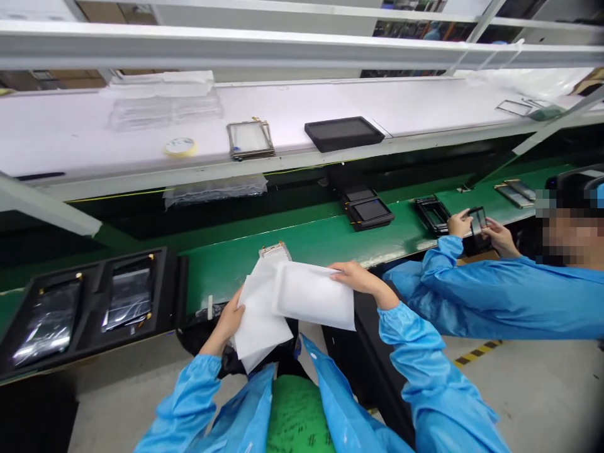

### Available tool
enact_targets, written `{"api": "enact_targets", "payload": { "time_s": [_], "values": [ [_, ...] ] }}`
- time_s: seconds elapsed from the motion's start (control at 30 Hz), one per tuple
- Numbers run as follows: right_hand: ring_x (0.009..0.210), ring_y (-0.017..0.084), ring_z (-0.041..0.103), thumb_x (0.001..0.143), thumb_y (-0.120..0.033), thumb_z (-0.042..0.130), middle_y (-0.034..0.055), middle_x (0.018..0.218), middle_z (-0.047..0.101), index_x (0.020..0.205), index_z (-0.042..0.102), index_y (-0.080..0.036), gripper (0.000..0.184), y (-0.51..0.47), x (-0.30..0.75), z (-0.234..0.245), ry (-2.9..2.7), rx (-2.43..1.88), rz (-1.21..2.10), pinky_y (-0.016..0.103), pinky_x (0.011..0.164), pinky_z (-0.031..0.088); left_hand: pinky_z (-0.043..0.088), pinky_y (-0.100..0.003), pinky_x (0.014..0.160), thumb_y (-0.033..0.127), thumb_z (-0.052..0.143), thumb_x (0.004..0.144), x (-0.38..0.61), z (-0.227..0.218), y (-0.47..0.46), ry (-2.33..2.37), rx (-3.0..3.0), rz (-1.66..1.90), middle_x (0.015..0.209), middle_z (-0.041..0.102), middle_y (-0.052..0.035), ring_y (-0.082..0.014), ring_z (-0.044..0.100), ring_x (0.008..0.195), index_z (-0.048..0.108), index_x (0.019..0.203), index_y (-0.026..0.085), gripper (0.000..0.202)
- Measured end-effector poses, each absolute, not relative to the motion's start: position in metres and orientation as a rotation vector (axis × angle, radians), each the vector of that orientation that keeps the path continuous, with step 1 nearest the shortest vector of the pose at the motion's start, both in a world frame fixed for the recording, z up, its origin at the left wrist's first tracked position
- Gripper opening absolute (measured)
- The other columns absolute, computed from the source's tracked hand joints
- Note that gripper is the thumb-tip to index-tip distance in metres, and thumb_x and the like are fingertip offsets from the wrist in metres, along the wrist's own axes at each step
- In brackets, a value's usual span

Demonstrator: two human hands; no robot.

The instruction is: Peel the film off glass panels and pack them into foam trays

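Observation:
My left hand [229, 319] grips the lower edge of a white sheet [257, 318] held over my lap. A second white sheet [315, 294] overlaps it on the right, and my right hand [357, 277] lies on top of its upper edge with the fingers pressed on it. Behind the sheets the top of a clear panel with a gold connector [275, 250] sticks out above the green conveyor belt [321, 242]. Both my arms wear blue sleeves.
A black tray [89, 305] with two film-covered panels sits at the left. Black trays [367, 207] lie on the belt. On the white shelf are a black tray [343, 133], a stack of clear panels [250, 138] and a tape roll [180, 147]. A co-worker's hands [476, 229] hold a panel at right.

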State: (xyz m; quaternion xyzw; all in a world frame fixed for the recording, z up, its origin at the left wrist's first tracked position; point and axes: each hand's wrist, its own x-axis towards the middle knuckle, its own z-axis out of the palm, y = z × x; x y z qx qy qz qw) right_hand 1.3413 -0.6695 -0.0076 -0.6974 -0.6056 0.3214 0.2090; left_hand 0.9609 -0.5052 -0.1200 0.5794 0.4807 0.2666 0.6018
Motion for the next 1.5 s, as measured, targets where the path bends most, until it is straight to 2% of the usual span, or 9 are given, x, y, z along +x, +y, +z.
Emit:
{"api": "enact_targets", "payload": {
  "time_s": [0.1,0.2,0.47,0.63,0.77,0.87,1.07,1.27,1.5],
  "values": [
    [0.093,0.022,0.07,0.086,-0.03,0.061,0.005,0.104,0.078,0.114,0.075,-0.016,0.034,-0.649,1.283,0.019,-1.774,-1.811,1.008,0.026,0.078,0.048,0.048,-0.052,0.109,0.011,0.074,0.06,0.947,-0.112,-0.517,1.062,0.994,0.494,0.104,0.082,-0.0104,-0.0375,0.068,0.119,0.075,0.106,0.015,0.047],
    [0.088,0.021,0.067,0.083,-0.032,0.063,0.0043,0.097,0.076,0.104,0.075,-0.015,0.03,-0.631,1.229,0.024,-1.721,-1.81,0.934,0.025,0.076,0.047,0.061,-0.047,0.086,0.02,0.081,0.059,0.919,-0.108,-0.531,1.014,0.83,0.488,0.084,0.082,-0.0123,-0.0374,0.076,0.092,0.076,0.09,0.011,0.032],
    [0.08,0.02,0.065,0.077,-0.052,0.068,0.0054,0.09,0.075,0.095,0.076,-0.014,0.043,-0.639,1.145,-0.007,-1.378,-1.743,1.005,0.027,0.07,0.047,0.062,-0.034,0.073,0.031,0.089,0.066,0.825,-0.094,-0.533,0.991,0.696,0.701,0.093,0.083,-0.0129,-0.0288,0.077,0.083,0.076,0.099,0.009,0.042],
    [0.077,0.02,0.065,0.071,-0.052,0.076,0.0043,0.084,0.074,0.089,0.076,-0.016,0.041,-0.641,1.11,-0.012,-1.266,-1.777,1.003,0.028,0.067,0.048,0.061,-0.036,0.076,0.044,0.087,0.072,0.796,-0.079,-0.539,0.812,0.58,0.61,0.102,0.081,-0.0177,-0.0279,0.077,0.084,0.074,0.111,0.007,0.056],
    [0.077,0.02,0.064,0.065,-0.052,0.081,0.0039,0.085,0.072,0.094,0.072,-0.019,0.045,-0.644,1.084,-0.012,-1.074,-1.722,0.864,0.028,0.067,0.049,0.062,-0.036,0.075,0.027,0.097,0.057,0.786,-0.074,-0.544,0.743,0.6,0.575,0.101,0.082,-0.0166,-0.0286,0.077,0.082,0.073,0.114,0.008,0.065],
    [0.069,0.018,0.062,0.069,-0.063,0.077,0.0034,0.081,0.069,0.106,0.067,-0.02,0.058,-0.658,1.073,-0.013,-0.841,-1.614,0.905,0.029,0.063,0.049,0.062,-0.034,0.076,0.023,0.093,0.063,0.783,-0.076,-0.544,0.79,0.56,0.667,0.099,0.082,-0.0138,-0.0257,0.077,0.08,0.073,0.113,0.009,0.056],
    [0.061,0.015,0.053,0.081,-0.069,0.064,0.0011,0.067,0.062,0.08,0.066,-0.018,0.051,-0.682,1.058,-0.002,-1.033,-1.849,0.632,0.027,0.058,0.042,0.063,-0.035,0.086,0.018,0.086,0.072,0.785,-0.095,-0.55,0.803,0.456,0.735,0.106,0.082,-0.0125,-0.0257,0.078,0.091,0.07,0.121,0.01,0.053],
    [0.063,0.016,0.057,0.098,-0.049,0.05,0.0018,0.069,0.064,0.083,0.064,-0.02,0.036,-0.682,1.029,0.04,-1.383,-1.958,0.199,0.026,0.063,0.042,0.06,-0.043,0.097,0.02,0.086,0.071,0.778,-0.121,-0.559,0.721,0.394,0.629,0.108,0.082,-0.0125,-0.0311,0.076,0.103,0.068,0.121,0.012,0.054],
    [0.077,0.017,0.06,0.106,-0.03,0.042,0.0061,0.083,0.064,0.085,0.059,-0.022,0.028,-0.698,0.98,0.1,-1.889,-1.775,-0.124,0.028,0.072,0.047,0.055,-0.048,0.1,0.034,0.099,0.046,0.77,-0.137,-0.567,0.462,0.35,0.542,0.098,0.082,-0.0082,-0.0358,0.072,0.109,0.073,0.1,0.019,0.062]
  ]
}}
